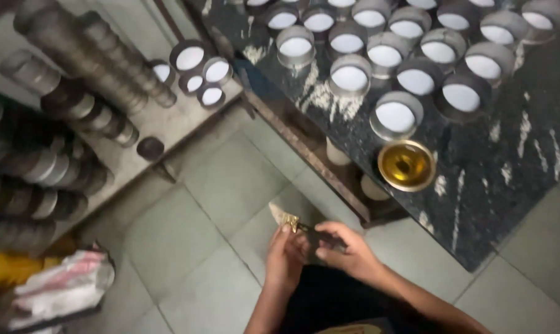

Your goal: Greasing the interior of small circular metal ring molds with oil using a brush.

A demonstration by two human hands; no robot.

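Observation:
Both my hands are together low in the head view, above the tiled floor. My right hand (pixel 348 250) grips the dark handle of a small knife (pixel 292 221), whose pale, soiled blade points up and left. My left hand (pixel 284 256) has its fingertips on the blade near the handle. Up and right of the hands, a small brass bowl of yellow oil (pixel 406 164) sits near the edge of a black speckled stone counter (pixel 508 179). Behind the bowl stand several round metal moulds filled with white (pixel 395 116).
A lower shelf (pixel 150 124) at left carries long stacks of empty metal rings (pixel 100 55) lying on their sides and a few filled moulds (pixel 190 59). A crumpled white and red bag (pixel 63 284) lies at bottom left. The floor (pixel 218 185) is grey-green tile.

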